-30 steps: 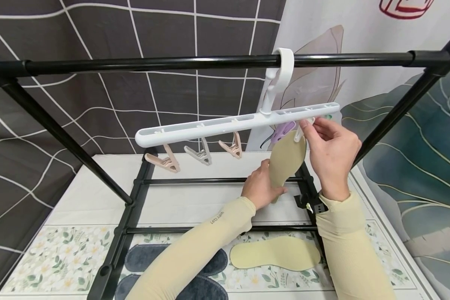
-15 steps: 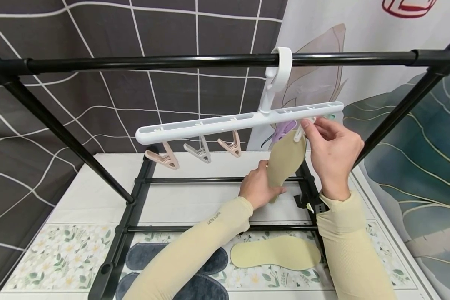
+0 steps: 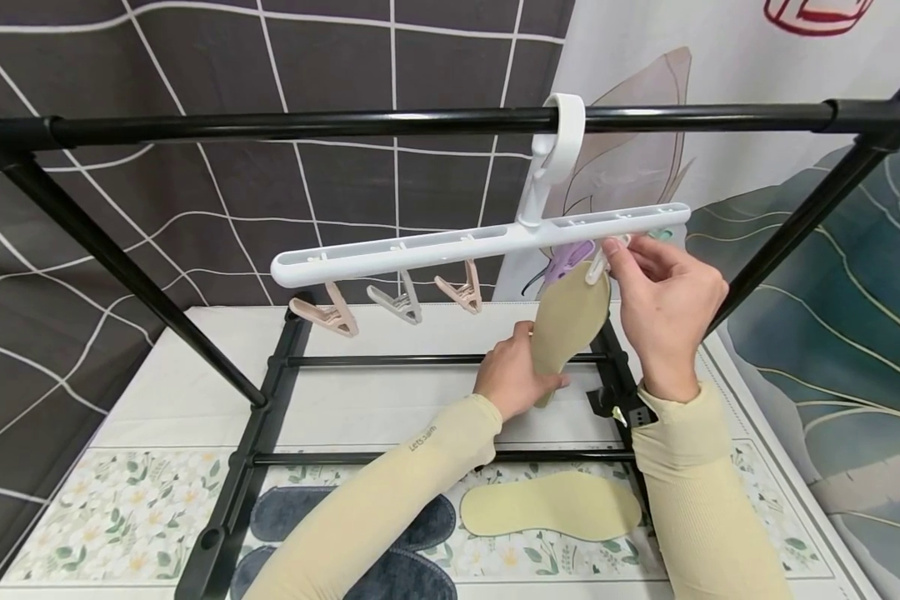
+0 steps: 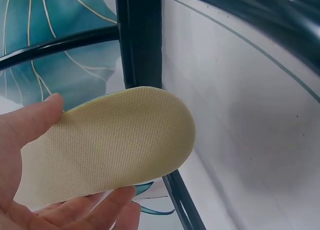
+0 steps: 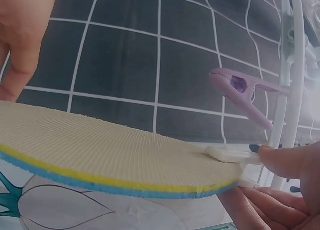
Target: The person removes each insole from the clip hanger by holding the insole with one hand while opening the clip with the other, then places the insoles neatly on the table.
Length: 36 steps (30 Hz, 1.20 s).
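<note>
A beige insole (image 3: 572,321) stands tilted below the right half of a white clip hanger (image 3: 420,252). My left hand (image 3: 513,377) grips its lower part, thumb on one edge and fingers underneath, as the left wrist view shows. With thumb and fingers, my right hand (image 3: 669,307) pinches the end of a white clothes clip (image 5: 232,155), whose jaws straddle the insole's upper tip. Yellow and blue layers show along the insole's edge in the right wrist view. Beside it hangs a purple clip (image 5: 242,92).
The hanger hooks over a black rack bar (image 3: 307,127). Two pinkish clips (image 3: 328,313) and a grey clip (image 3: 399,302) hang along its left half. Below, a second insole (image 3: 551,506) and dark blue-grey insoles (image 3: 401,577) lie on a floral cloth (image 3: 127,517).
My left hand and the lower part of the insole have shifted slightly to the left. The right hand keeps its pinch on the white clip at nearly the same spot.
</note>
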Available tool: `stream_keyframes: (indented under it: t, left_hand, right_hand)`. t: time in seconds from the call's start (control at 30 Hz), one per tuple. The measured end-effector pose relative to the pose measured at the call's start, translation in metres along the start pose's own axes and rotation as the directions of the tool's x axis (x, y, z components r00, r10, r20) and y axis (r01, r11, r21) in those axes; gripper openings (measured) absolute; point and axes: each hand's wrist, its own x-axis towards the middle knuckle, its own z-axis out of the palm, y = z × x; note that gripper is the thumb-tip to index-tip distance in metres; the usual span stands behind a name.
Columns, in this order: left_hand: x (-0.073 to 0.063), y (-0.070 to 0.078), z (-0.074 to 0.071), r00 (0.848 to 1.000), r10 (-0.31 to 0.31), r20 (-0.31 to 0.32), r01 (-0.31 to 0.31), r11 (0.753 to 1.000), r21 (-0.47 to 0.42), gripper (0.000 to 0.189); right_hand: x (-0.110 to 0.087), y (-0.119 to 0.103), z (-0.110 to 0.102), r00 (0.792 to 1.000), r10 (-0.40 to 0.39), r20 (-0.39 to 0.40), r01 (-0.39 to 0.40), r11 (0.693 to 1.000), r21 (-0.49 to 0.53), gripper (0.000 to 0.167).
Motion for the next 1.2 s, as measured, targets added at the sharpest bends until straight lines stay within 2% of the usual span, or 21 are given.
stream_keyframes:
  t: [0.43, 0.63, 1.2]
  left_hand:
    - [-0.0037, -0.0008, -0.0054, 0.999, -0.023, 0.026, 0.022, 1.000, 0.003, 0.090]
    - [-0.0056, -0.0025, -0.0073, 0.999, -0.046, 0.027, 0.046, 0.999, 0.003, 0.089]
    - [-0.0087, -0.0054, -0.0102, 0.998, -0.034, 0.049, 0.032, 0.998, 0.052, 0.089]
  right_hand:
    - [0.0014, -0.0018, 0.0009, 1.000, -0.008, 0.012, 0.008, 1.000, 0.021, 0.030]
    - [0.0016, -0.0014, 0.0015, 1.000, -0.002, 0.010, 0.002, 1.000, -0.001, 0.034]
    - [0.0030, -0.0028, -0.0016, 1.000, -0.009, 0.002, 0.009, 1.000, -0.015, 0.030]
